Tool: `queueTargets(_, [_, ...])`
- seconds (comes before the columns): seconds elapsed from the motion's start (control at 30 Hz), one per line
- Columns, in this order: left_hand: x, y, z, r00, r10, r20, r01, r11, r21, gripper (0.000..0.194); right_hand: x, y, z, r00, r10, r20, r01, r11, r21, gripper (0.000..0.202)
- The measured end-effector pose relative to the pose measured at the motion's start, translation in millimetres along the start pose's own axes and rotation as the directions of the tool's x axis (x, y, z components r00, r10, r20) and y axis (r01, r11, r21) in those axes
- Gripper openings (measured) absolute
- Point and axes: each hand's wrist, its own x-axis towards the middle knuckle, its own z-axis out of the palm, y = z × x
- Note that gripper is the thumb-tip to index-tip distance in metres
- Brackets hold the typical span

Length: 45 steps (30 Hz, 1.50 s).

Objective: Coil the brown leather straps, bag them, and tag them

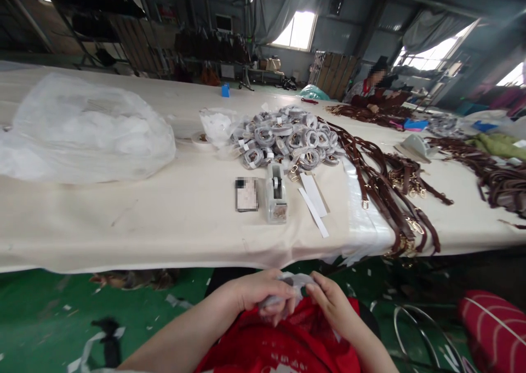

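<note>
In front of my lap, below the table's edge, my left hand (267,296) closes round a coiled strap (299,279) wrapped in greyish-white film. On the other side of the coil, my right hand (326,296) pinches it between thumb and fingers. Both hands hide much of the coil. Straight ahead on the table stands a tape dispenser (276,192), with white paper strips (314,195) to its right. Behind it lies a heap of similar wrapped coils (287,135). Brown straps with gold-coloured buckles (380,189) stretch to the right, some hanging at the edge.
A large clear plastic bag (90,132) spreads over the left of the cream-covered table (164,219). A blurred flat object (246,194) lies beside the dispenser. Across the table sits another person (370,85) near more brown straps. A red striped cushion (493,329) is at lower right.
</note>
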Motion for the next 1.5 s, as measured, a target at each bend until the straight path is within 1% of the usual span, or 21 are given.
queueTargets(0.07, [6,-10,-2.1,0.998,0.056,-0.001,-0.056,0.987,-0.149,0.044,-5,2,16,0.999,-0.005,0.044,0.004,0.999,0.039,0.042])
queueTargets(0.13, [13,-21,-3.3,0.993,0.121,0.002,-0.113,0.936,-0.333,0.048,-10,4,33,0.999,0.014,0.047,-0.018,0.995,0.094,0.049])
queueTargets(0.27, [20,-37,-2.0,0.983,0.18,-0.027,-0.162,0.8,-0.578,0.048,-14,4,57,0.994,0.087,-0.073,-0.075,0.985,0.153,0.055])
queueTargets(0.37, [20,-38,0.1,0.988,0.147,-0.052,-0.147,0.766,-0.626,0.058,-11,-2,57,0.992,0.07,-0.105,-0.051,0.983,0.174,0.045])
queueTargets(0.5, [21,-35,-3.1,0.988,0.089,-0.125,-0.146,0.787,-0.6,0.075,-11,-17,37,0.996,0.013,-0.086,0.003,0.983,0.185,0.041])
queueTargets(0.57, [21,-35,-6.5,0.964,0.061,-0.258,-0.187,0.848,-0.496,0.078,-13,-25,20,1.0,-0.01,-0.015,0.012,0.99,0.14,0.041])
queueTargets(0.63, [20,-34,-7.4,0.911,0.069,-0.407,-0.197,0.939,-0.282,0.076,-15,-33,2,0.99,0.016,0.138,-0.019,1.0,0.021,0.037])
queueTargets(0.67, [19,-34,-6.1,0.891,0.094,-0.445,-0.181,0.971,-0.156,0.073,-16,-35,-5,0.972,0.055,0.227,-0.04,0.997,-0.068,0.033])
queueTargets(0.7, [18,-32,-3.5,0.888,0.128,-0.441,-0.147,0.989,-0.01,0.071,-16,-37,-10,0.95,0.105,0.295,-0.058,0.985,-0.163,0.028])
queueTargets(0.77, [15,-27,4.7,0.921,0.192,-0.34,-0.076,0.943,0.325,0.071,-14,-36,-15,0.917,0.195,0.349,-0.081,0.946,-0.315,0.018])
queueTargets(0.83, [14,-20,13.5,0.948,0.219,-0.231,-0.035,0.793,0.608,0.077,-13,-32,-15,0.914,0.23,0.333,-0.114,0.936,-0.334,0.012])
queueTargets(0.87, [13,-17,16.8,0.948,0.233,-0.217,-0.024,0.732,0.681,0.078,-12,-30,-14,0.922,0.231,0.311,-0.138,0.946,-0.292,0.011])
queueTargets(0.9, [14,-14,19.1,0.938,0.252,-0.239,-0.018,0.723,0.691,0.076,-12,-28,-13,0.93,0.225,0.289,-0.159,0.959,-0.235,0.011])
queueTargets(0.97, [16,-12,20.5,0.885,0.307,-0.351,-0.025,0.783,0.621,0.066,-13,-24,-11,0.95,0.209,0.234,-0.182,0.974,-0.132,0.017])
queueTargets(1.07, [23,-18,19.2,0.759,0.365,-0.538,-0.093,0.88,0.466,0.052,-15,-19,-5,0.973,0.168,0.158,-0.169,0.986,-0.005,0.028])
queueTargets(1.17, [31,-28,19.5,0.641,0.335,-0.691,-0.191,0.941,0.279,0.05,-16,-16,6,0.986,0.137,0.095,-0.154,0.967,0.203,0.039])
queueTargets(1.23, [34,-33,20.4,0.605,0.289,-0.741,-0.199,0.957,0.211,0.052,-15,-16,9,0.989,0.123,0.078,-0.14,0.951,0.277,0.043])
queueTargets(1.27, [33,-33,20.7,0.614,0.285,-0.736,-0.175,0.958,0.225,0.051,-15,-17,9,0.99,0.113,0.085,-0.132,0.953,0.274,0.042])
queueTargets(1.33, [29,-30,21.4,0.673,0.318,-0.667,-0.089,0.931,0.354,0.047,-15,-19,4,0.986,0.093,0.136,-0.124,0.962,0.244,0.041])
queueTargets(1.43, [19,-21,24.2,0.774,0.364,-0.518,0.023,0.801,0.598,0.043,-16,-18,-1,0.964,0.087,0.25,-0.154,0.952,0.265,0.041])
queueTargets(1.5, [13,-21,26.6,0.797,0.36,-0.485,0.062,0.75,0.659,0.04,-15,-10,4,0.941,0.066,0.331,-0.176,0.933,0.315,0.046])
